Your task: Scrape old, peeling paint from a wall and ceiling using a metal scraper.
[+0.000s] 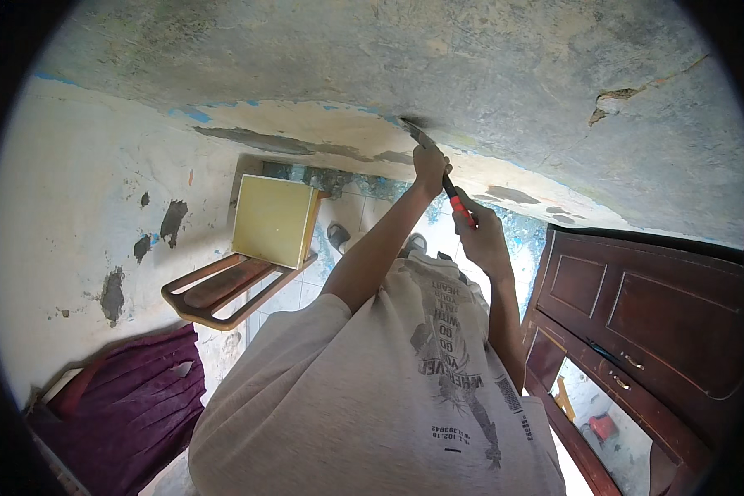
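Observation:
A long-handled scraper [414, 131] with a black shaft and a red-and-black grip [462, 211] is held in both hands. My left hand [431, 166] is closed around its upper part, just below the metal head. My right hand [478, 232] grips the red end lower down. The blade's tip meets the wall [347, 127] at the edge between bare grey plaster [502, 80] and cream paint with blue traces. Dark grey patches show in the cream paint. Whether the blade is pressed in cannot be told.
A wooden chair [276, 220] with a yellowish board or seat stands at the left. A dark wooden cabinet [676, 310] with a mirror or glass panel is on the right. A purple curtain [130, 409] hangs lower left. Paint debris lies on the tiled floor [350, 208] by the wall.

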Available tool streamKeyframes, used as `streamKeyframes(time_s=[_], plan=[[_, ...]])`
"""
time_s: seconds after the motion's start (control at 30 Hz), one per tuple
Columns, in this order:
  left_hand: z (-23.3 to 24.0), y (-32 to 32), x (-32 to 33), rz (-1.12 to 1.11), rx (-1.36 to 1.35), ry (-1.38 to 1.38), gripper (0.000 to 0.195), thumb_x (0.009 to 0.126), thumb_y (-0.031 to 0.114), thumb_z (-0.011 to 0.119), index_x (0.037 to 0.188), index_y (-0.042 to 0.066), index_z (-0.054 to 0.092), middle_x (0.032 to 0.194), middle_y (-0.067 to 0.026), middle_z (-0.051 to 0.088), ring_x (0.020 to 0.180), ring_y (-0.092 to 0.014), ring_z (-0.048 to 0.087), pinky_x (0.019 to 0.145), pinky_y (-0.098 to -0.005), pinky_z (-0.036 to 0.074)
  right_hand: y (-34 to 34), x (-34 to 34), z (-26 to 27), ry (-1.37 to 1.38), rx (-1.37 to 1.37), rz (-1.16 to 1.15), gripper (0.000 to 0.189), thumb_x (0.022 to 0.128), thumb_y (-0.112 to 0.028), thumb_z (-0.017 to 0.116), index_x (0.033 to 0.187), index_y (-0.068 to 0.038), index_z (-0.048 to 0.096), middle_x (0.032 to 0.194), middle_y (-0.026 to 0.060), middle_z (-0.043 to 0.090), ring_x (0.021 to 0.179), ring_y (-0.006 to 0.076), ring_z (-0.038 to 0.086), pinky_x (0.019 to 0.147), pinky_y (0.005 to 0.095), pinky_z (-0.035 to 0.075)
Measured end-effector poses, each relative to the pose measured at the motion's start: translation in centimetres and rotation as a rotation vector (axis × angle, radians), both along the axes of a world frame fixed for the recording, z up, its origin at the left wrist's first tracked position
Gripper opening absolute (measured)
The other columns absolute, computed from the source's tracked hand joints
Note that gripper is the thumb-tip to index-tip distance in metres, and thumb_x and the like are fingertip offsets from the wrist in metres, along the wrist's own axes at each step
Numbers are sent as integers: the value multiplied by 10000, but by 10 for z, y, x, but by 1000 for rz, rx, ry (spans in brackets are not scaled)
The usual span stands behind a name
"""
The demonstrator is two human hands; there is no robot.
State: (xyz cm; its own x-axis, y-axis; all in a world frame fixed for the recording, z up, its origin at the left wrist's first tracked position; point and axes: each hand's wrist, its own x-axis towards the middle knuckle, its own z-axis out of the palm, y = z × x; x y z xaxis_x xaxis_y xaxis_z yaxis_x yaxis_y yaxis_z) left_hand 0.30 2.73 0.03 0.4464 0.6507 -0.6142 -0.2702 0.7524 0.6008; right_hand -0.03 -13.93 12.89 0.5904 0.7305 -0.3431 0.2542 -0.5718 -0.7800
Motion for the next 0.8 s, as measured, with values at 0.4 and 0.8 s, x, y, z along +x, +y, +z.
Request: streamKeyframes(time_s=[0.4, 0.8], plan=[[-26, 8, 1, 2, -18, -71, 179, 945, 131, 411, 773, 113, 364, 623, -4, 345, 465, -104, 360, 389, -262, 315, -3, 4, 14, 149, -17, 10, 463, 919, -143, 552, 1372, -53, 536, 733, 176, 645, 629, 238, 648, 603, 344, 489], [2, -17, 14, 127, -57, -109, 363, 1023, 416, 397, 843, 101, 398, 618, -4, 381, 458, -95, 368, 396, -264, 354, -6, -4, 24, -392, 130, 73, 346, 899, -48, 586, 1240, 1, 628, 644, 221, 610, 540, 327, 628, 523, 415, 468]])
